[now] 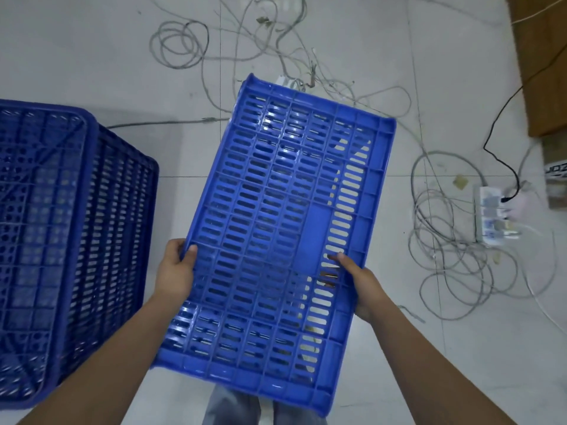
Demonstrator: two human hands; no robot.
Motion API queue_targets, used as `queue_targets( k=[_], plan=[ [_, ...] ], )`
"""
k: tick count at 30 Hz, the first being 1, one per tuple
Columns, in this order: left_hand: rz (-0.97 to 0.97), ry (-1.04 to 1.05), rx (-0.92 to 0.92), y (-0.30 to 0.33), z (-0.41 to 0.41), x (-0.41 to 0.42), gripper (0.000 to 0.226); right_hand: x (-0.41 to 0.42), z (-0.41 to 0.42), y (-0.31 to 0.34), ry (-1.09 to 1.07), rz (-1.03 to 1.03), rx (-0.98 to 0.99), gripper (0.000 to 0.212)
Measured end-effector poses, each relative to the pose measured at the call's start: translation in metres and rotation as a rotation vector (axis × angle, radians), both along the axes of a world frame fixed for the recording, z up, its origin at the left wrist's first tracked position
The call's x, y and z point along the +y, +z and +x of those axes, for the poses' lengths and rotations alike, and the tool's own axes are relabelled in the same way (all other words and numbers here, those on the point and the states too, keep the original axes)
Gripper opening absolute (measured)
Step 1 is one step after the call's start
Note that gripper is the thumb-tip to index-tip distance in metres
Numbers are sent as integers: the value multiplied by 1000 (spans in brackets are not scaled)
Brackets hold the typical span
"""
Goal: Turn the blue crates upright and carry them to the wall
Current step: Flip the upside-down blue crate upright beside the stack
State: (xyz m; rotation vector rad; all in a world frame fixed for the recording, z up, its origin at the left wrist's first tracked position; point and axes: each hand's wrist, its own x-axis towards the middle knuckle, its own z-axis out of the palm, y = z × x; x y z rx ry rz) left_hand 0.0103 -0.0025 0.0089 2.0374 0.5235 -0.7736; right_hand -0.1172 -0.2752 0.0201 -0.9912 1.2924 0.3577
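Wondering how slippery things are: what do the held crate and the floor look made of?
The held crate: glossy moulded plastic by its look, with bright highlights on the slotted ribs. The floor: probably smooth pale tile, judging by thin straight grout lines and a dull sheen.

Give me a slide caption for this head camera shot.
Both hands, left hand and right hand, hold a blue crate above the cable-strewn floor.

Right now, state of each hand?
Left hand: closed on the held blue crate, left edge.
Right hand: closed on its right edge.
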Motion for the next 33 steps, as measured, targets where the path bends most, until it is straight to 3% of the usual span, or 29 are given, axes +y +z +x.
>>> queue_targets(
  k=[6,10,14,17,20,25,29,31,33],
  plan=[
    [61,32,-39,-4,-1,3,31,7,7,13,-16,-89,-132,13],
    [167,-63,16,-6,2,14,12,19,29,33,36,-165,-218,6],
    [259,-161,136,-4,21,20,43,35,51,58,138,-231,-267,16],
    [145,-59,86,12,36,3,58,53,65,61,298,-391,-220,3],
    [-65,75,10,27,49,-25,53,76,77,54,542,-570,-151,26],
    [-291,120,-3,35,67,-67,53,126,79,38,935,-669,-57,28],
    [-199,219,-23,23,85,-79,67,160,62,15,1222,-949,33,43],
    [-82,275,26,12,91,-63,73,169,52,9,1321,-881,26,50],
    [17,284,74,1,89,-42,53,173,37,-2,1384,-768,51,45]
  ],
)
